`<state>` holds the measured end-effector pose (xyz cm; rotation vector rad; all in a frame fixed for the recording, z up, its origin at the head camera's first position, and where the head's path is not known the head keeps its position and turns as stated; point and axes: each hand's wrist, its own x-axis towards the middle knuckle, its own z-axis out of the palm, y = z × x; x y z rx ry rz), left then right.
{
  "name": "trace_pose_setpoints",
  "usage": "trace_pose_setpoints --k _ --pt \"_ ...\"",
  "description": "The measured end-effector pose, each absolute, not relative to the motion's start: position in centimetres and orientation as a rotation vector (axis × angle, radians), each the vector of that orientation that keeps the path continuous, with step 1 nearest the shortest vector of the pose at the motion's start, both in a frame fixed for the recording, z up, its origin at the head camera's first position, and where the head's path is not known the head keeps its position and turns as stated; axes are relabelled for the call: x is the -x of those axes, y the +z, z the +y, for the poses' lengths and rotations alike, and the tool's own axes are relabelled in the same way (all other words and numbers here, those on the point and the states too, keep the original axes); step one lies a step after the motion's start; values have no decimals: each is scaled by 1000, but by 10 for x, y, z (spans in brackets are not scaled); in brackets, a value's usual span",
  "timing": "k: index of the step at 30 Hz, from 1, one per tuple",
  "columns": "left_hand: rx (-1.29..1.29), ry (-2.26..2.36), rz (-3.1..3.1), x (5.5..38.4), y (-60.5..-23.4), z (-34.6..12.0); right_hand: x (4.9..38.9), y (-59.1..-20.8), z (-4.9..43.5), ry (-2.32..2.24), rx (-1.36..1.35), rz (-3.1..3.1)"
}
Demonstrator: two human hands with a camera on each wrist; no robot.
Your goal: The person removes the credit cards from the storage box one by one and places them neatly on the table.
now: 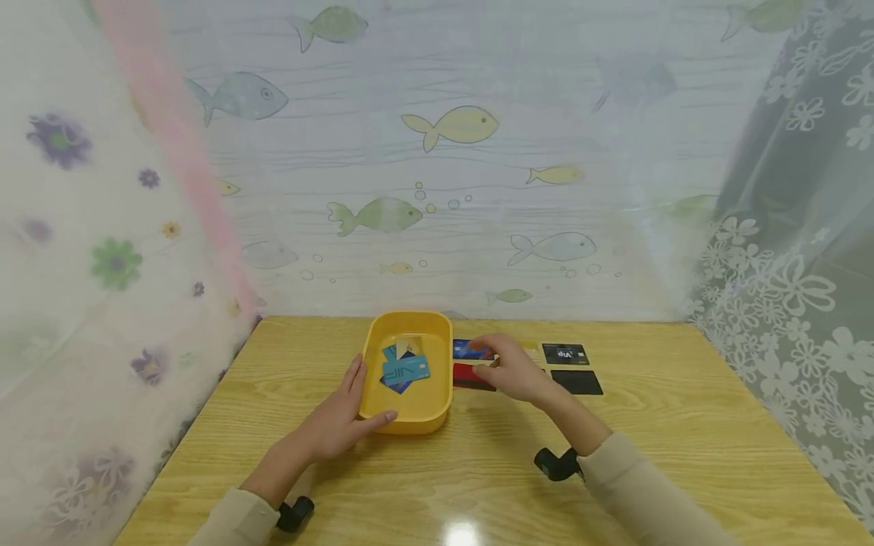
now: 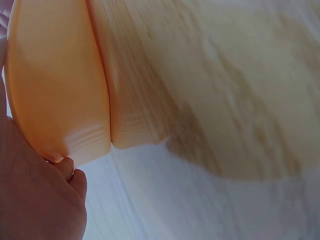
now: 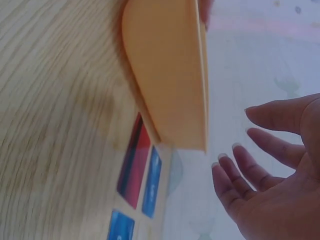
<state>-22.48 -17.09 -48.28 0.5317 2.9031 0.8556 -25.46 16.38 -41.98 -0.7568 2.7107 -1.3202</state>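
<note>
My left hand (image 1: 332, 421) holds a yellow plastic tub (image 1: 419, 427) at its near left corner, the thumb along the front rim and the fingers against the left wall. In the tub lie several overlapping cards, a turquoise card (image 1: 410, 368) on top, a gold card (image 1: 410, 346) behind it and a dark blue one beneath. My right hand (image 1: 517, 370) hovers right of the tub with loosely bent, parted fingers and nothing between them. Below it are a blue card (image 1: 466, 348) and a red card (image 1: 471, 377) with a dark stripe. Another blue card (image 3: 120, 225) shows in the right wrist view.
Farther right lie a black "Vip" card (image 1: 564, 354) and a plain black card (image 1: 576, 382), with a pale gold card (image 1: 532, 349) partly behind my right hand. The wooden table (image 1: 655, 425) ends at a fish-patterned curtain (image 1: 451, 227); sheer curtains hang at both sides.
</note>
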Motion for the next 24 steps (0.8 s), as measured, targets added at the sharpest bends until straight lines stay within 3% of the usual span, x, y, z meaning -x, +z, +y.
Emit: trace_pose_setpoints --k 24 --pt "-505 847 2914 213 -479 -167 254 -429 91 -1282 866 2623"
